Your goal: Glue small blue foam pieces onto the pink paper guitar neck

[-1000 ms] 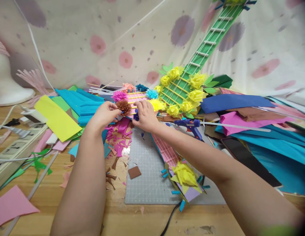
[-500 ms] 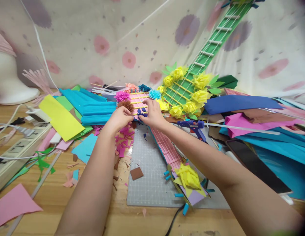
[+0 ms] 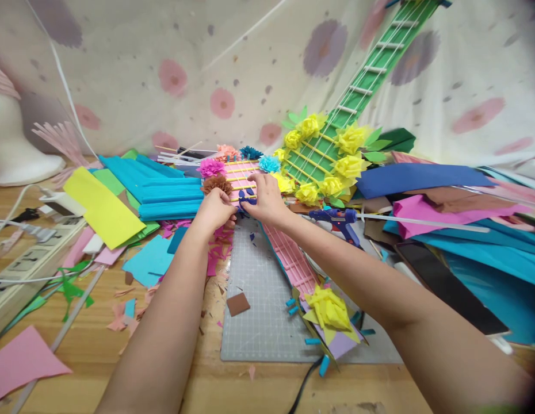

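Observation:
A pink paper guitar (image 3: 289,253) lies with its neck toward me, its body rimmed with colourful paper flowers. My right hand (image 3: 267,201) curves its thumb and fingers round a dark blue paper flower (image 3: 249,196) at the near side of the body. Close beside it, my left hand (image 3: 216,213) is closed at the body's lower left edge, just below a brown paper flower (image 3: 217,184); what its fingertips grip is hidden. A yellow paper flower (image 3: 330,307) sits on the guitar's headstock.
The grey cutting mat (image 3: 250,322) lies under the guitar, with a brown paper square (image 3: 238,305) on it. Right stand a blue glue gun (image 3: 336,221) and a black phone (image 3: 448,287). A green paper guitar (image 3: 358,98) leans behind. Left are blue crepe paper (image 3: 172,198) and a power strip (image 3: 30,253).
The view has shifted slightly. My left hand has drawn a little lower, its fingers more curled, while my right hand stays at the dark blue flower.

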Motion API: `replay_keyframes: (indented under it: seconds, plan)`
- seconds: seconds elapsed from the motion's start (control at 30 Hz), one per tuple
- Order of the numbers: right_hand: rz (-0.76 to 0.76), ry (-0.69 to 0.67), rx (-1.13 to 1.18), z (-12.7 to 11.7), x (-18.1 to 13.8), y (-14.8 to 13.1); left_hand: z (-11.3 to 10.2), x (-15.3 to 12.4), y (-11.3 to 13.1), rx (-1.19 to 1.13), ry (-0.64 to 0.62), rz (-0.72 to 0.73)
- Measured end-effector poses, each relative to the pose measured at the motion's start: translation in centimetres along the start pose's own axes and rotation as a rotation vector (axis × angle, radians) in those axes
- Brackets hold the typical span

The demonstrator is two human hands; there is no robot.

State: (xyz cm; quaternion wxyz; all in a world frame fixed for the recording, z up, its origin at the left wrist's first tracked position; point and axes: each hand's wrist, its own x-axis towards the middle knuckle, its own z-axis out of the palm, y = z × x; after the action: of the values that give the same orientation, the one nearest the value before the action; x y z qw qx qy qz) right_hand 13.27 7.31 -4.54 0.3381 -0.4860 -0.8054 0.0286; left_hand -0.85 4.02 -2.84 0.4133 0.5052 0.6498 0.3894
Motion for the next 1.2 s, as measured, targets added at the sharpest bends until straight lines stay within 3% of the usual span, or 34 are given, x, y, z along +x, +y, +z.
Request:
replay_keyframes:
  seconds: [0.73, 1.1, 1.2]
  plan:
    - [-0.017, -0.018, -0.027, 0.1, 0.2, 0.3, -0.1, -0.3, 0.5, -0.011, -0.053, -0.014]
    - [-0.007, -0.029, -0.014, -0.6, -0.2, 0.3, 0.1, -0.7, 1.8, -0.144, -0.027, -0.091]
    - [-0.063, -0.028, -0.039, -1.0, -0.6, 0.1, -0.1, -0.7, 1.9, -0.172, -0.037, -0.109]
